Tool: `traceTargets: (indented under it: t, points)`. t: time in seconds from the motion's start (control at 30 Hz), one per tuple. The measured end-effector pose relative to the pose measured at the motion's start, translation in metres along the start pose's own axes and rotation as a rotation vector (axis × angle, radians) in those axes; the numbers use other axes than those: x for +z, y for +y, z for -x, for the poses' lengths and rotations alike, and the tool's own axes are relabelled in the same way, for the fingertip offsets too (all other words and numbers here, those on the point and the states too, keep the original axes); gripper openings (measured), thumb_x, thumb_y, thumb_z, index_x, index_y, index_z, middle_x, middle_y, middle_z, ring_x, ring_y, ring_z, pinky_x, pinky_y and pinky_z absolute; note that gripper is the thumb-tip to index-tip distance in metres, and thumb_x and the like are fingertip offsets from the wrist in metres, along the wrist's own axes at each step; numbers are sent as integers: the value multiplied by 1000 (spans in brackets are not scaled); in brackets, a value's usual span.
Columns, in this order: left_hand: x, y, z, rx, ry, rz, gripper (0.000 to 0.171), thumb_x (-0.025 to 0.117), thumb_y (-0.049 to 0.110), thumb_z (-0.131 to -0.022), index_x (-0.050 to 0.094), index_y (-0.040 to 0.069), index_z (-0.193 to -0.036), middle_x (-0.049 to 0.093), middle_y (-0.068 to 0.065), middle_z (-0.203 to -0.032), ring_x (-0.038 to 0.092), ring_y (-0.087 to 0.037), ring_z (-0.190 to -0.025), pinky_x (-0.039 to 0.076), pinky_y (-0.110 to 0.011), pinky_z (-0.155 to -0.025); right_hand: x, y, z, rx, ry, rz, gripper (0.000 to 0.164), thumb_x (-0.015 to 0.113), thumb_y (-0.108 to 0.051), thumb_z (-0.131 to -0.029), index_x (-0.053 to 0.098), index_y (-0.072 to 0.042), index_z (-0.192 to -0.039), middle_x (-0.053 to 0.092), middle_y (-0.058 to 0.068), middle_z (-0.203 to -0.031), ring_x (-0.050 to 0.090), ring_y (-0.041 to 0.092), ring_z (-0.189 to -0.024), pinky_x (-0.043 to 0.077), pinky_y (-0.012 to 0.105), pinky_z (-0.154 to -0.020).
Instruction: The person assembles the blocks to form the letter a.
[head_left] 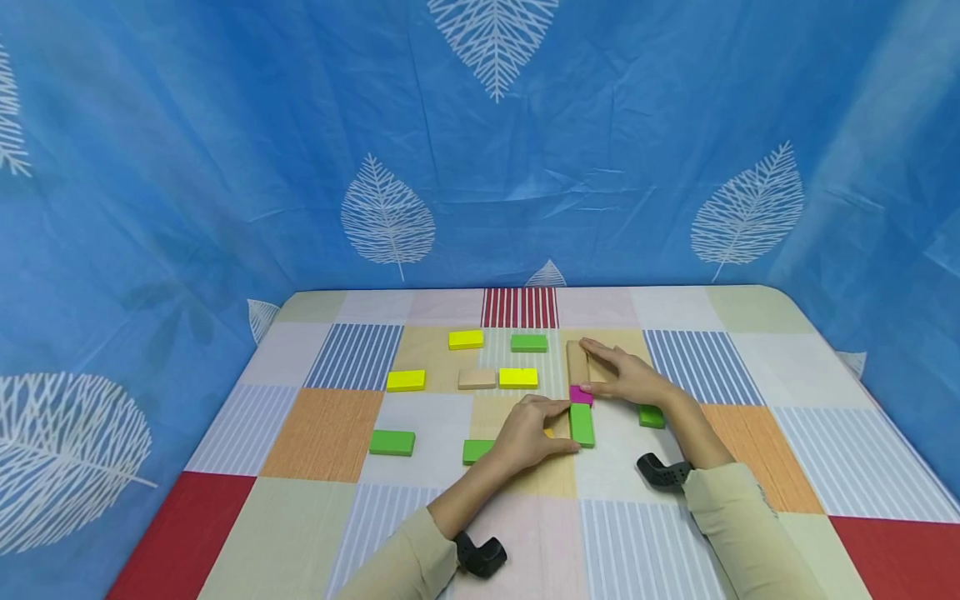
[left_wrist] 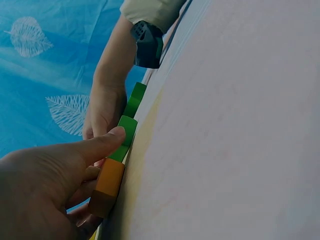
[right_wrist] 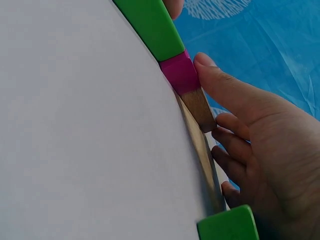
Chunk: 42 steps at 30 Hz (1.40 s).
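Note:
A green block (head_left: 582,426) stands end to end with a magenta block (head_left: 581,395), and a plain wooden block (head_left: 577,363) continues the row beyond. My left hand (head_left: 532,433) pinches the green block lengthwise, thumb at its near end and fingertips near the magenta one. Under that hand an orange block (left_wrist: 109,181) shows in the left wrist view, mostly hidden from the head view. With the thumb against the magenta block's edge and the forefinger at the wooden block's far end, my right hand (head_left: 630,379) spans the wooden block. Another green block (head_left: 651,416) lies under the right wrist.
Left of the hands lie loose blocks: yellow ones (head_left: 406,380), a plain wooden one (head_left: 477,378) and green ones (head_left: 392,442). A patchwork cloth (head_left: 315,525) covers the table. Blue leaf-print curtains (head_left: 480,167) enclose its back and sides.

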<state>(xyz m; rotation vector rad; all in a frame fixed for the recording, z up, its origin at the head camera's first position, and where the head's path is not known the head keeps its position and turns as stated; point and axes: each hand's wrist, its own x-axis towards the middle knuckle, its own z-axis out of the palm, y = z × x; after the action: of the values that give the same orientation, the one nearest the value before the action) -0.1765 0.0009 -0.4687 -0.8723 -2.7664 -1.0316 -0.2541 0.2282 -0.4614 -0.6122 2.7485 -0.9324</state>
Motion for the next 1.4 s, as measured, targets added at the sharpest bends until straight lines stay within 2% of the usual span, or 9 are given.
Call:
traceTargets:
  t: [0.33, 0.73, 0.9, 1.0, 1.17, 1.27, 1.4]
  points:
    - [0, 2, 0, 8, 36, -85, 63, 80, 42, -67, 63, 11, -120, 64, 4, -114, 53, -14, -106, 43, -21, -90, -2, -4, -2, 7, 4, 0, 86, 67, -50, -79, 27, -16, -146, 26, 13, -149, 14, 55, -128, 16, 68, -99]
    - [-6, 3, -3, 10, 26, -77, 65, 79, 44, -67, 63, 9, -119, 64, 3, -113, 54, -13, -106, 43, -21, -91, -4, -6, -3, 20, 0, 0, 87, 67, -51, -78, 27, -18, -147, 26, 11, -149, 14, 54, -129, 17, 67, -100]
    - [-7, 3, -3, 18, 24, -77, 66, 79, 44, -67, 63, 9, -120, 64, 3, -114, 54, -13, -106, 42, -21, -92, -4, -6, -4, -7, 4, -8, 85, 67, -49, -79, 28, -14, -146, 26, 13, -149, 16, 52, -130, 17, 64, -102]
    - [-7, 3, -3, 30, 7, -88, 68, 79, 46, -67, 62, 8, -121, 63, 2, -117, 54, -13, -107, 41, -20, -94, -6, -8, -3, -60, 56, -38, 78, 67, -42, -82, 33, -9, -144, 28, 14, -148, 22, 46, -131, 20, 60, -104]
    - [-8, 3, -2, 47, -12, -100, 71, 78, 46, -67, 60, 6, -123, 61, 1, -119, 53, -14, -109, 40, -21, -95, -4, -24, 3, -123, 217, -110, 63, 64, -27, -88, 39, -3, -140, 31, 17, -145, 29, 39, -130, 25, 57, -103]
    - [-8, 3, -2, 50, -5, -98, 70, 79, 45, -67, 60, 6, -123, 62, 0, -118, 54, -15, -109, 40, -21, -95, 4, -36, 8, -113, 261, -125, 62, 61, -25, -90, 35, -2, -141, 28, 17, -147, 26, 38, -132, 24, 56, -104]
    - [-6, 1, -2, 61, -3, -97, 69, 79, 43, -68, 60, 6, -123, 62, 0, -118, 54, -15, -109, 39, -21, -96, 18, -45, 15, -65, 261, -157, 68, 59, -26, -91, 25, 1, -144, 20, 19, -149, 19, 37, -135, 20, 53, -107]
